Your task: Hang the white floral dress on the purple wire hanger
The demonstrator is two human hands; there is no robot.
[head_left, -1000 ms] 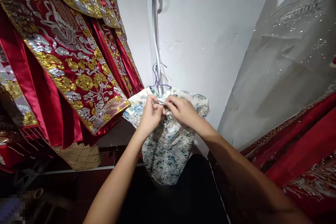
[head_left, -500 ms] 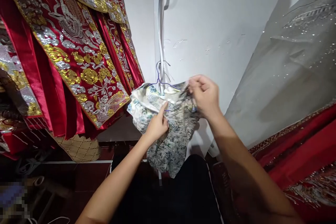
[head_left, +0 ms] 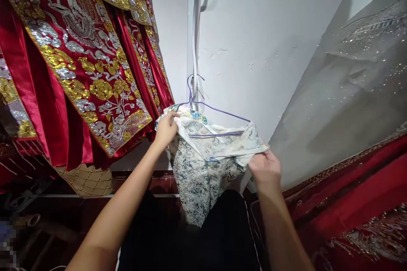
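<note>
A white shirt with a blue-grey pattern (head_left: 197, 178) hangs from a thin purple hanger (head_left: 222, 112) against the wall. My left hand (head_left: 167, 129) grips the shirt at its left shoulder, beside the neckline. At the far side my right hand (head_left: 265, 165) holds the fabric edge, pulled out and down to the right. The hanger's right end shows bare just above the cloth, and its lower bar runs across the open neckline. My right fingertips are partly hidden behind the fabric.
Red garments with gold and silver sequin embroidery (head_left: 104, 89) hang on the left. A pale sequined cloth (head_left: 359, 84) and red fabric (head_left: 359, 186) are on the right. A white strap (head_left: 195, 38) runs down the white wall (head_left: 248, 29) behind the hanger. My dark-clothed knees are below.
My left hand has moved left from the middle of the shirt to its shoulder. My right hand has moved down and right, spreading the fabric and baring the hanger's right arm.
</note>
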